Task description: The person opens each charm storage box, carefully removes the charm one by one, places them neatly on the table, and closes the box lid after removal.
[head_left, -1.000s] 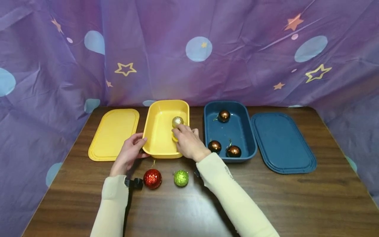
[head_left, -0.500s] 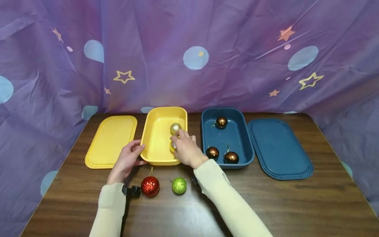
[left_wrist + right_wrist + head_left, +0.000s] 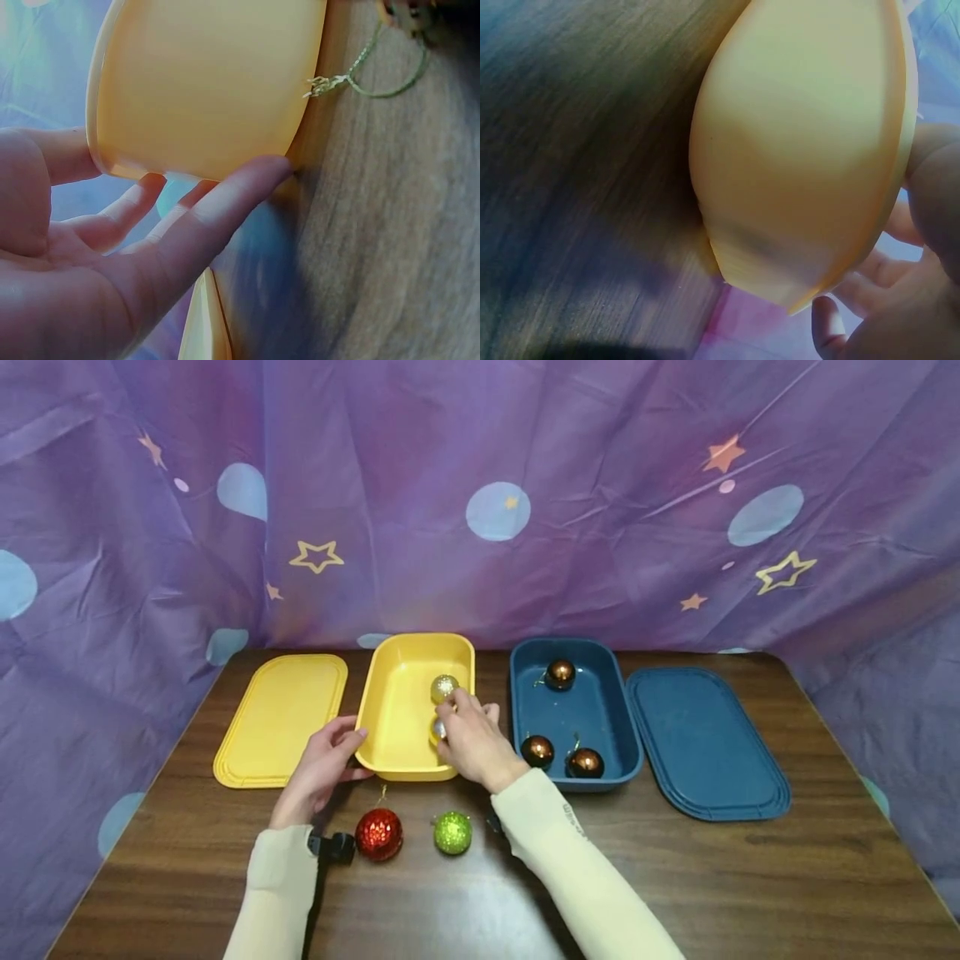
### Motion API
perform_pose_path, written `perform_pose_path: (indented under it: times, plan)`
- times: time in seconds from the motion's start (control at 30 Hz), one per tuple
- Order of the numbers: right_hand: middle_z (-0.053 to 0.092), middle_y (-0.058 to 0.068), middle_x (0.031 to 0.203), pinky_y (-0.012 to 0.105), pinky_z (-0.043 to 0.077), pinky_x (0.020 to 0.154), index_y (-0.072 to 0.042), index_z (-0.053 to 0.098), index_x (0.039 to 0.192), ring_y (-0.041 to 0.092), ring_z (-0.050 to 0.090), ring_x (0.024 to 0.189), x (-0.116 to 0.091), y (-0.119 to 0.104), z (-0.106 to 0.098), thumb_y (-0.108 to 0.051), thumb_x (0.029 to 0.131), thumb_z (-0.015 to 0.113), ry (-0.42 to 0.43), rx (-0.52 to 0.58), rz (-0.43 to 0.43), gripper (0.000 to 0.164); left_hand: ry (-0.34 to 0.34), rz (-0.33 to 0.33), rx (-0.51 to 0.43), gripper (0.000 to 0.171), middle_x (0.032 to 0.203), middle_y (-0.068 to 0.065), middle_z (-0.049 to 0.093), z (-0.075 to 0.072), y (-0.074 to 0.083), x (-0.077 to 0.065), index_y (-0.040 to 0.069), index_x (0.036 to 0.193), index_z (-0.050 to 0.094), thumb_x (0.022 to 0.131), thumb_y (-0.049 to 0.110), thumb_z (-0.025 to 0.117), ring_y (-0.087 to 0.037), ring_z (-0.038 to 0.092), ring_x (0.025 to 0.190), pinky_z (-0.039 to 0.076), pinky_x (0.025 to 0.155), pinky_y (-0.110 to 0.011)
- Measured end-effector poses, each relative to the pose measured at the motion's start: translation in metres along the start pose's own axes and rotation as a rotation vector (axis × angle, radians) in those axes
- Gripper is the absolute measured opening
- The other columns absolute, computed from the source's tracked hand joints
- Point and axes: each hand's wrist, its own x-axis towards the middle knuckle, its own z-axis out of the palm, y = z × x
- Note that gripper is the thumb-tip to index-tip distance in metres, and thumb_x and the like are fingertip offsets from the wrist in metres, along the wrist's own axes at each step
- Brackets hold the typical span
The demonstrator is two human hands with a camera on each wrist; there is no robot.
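My left hand [image 3: 322, 768] holds the front left corner of an open yellow container [image 3: 393, 718], thumb at the rim and fingers along the outer wall. In the left wrist view, those fingers [image 3: 232, 199] touch the yellow wall. Over the container's right rim reaches my right hand [image 3: 476, 735]. Its fingers are on a shiny gold bauble [image 3: 438, 730], mostly hidden beneath them. Just behind lies a glittery gold bauble [image 3: 444, 687]. The right wrist view has the right hand [image 3: 900, 292] at the rim; the bauble is hidden there.
A red bauble [image 3: 378, 835] and a green bauble [image 3: 452, 833] lie on the table in front. The blue container [image 3: 577, 718] holds three brown baubles [image 3: 560, 675]. A yellow lid [image 3: 285, 718] lies left, a blue lid [image 3: 708, 743] right. A purple curtain [image 3: 405, 502] hangs behind.
The head view has tilted, so the whole scene sits slightly lower. Both hands stay at the yellow container, and slightly more of the shiny bauble shows under my right fingers.
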Motion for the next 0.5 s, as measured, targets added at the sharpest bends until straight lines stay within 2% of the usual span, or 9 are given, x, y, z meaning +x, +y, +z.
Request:
perform_pose_path:
  times: [0.27, 0.5]
  plan:
    - [0.055, 0.011, 0.126, 0.045, 0.037, 0.090, -0.009, 0.059, 0.113, 0.029, 0.048, 0.116, 0.0011, 0.0031, -0.0013, -0.021, 0.083, 0.072, 0.010, -0.003, -0.006, 0.035, 0.010, -0.017, 0.008, 0.045, 0.134, -0.025, 0.049, 0.0009, 0.0022, 0.0005, 0.003, 0.144, 0.036, 0.103, 0.019, 0.044, -0.025, 0.061, 0.103, 0.060, 0.076, -0.033]
    - [0.053, 0.011, 0.125, 0.041, 0.038, 0.088, -0.009, 0.055, 0.127, 0.027, 0.047, 0.114, 0.0014, 0.0041, -0.0057, -0.020, 0.083, 0.071, 0.021, 0.089, 0.004, 0.048, 0.011, -0.021, 0.011, 0.046, 0.133, -0.025, 0.049, 0.0010, 0.0028, 0.0009, 0.003, 0.144, 0.037, 0.103, 0.020, 0.045, -0.025, 0.061, 0.102, 0.060, 0.075, -0.032]
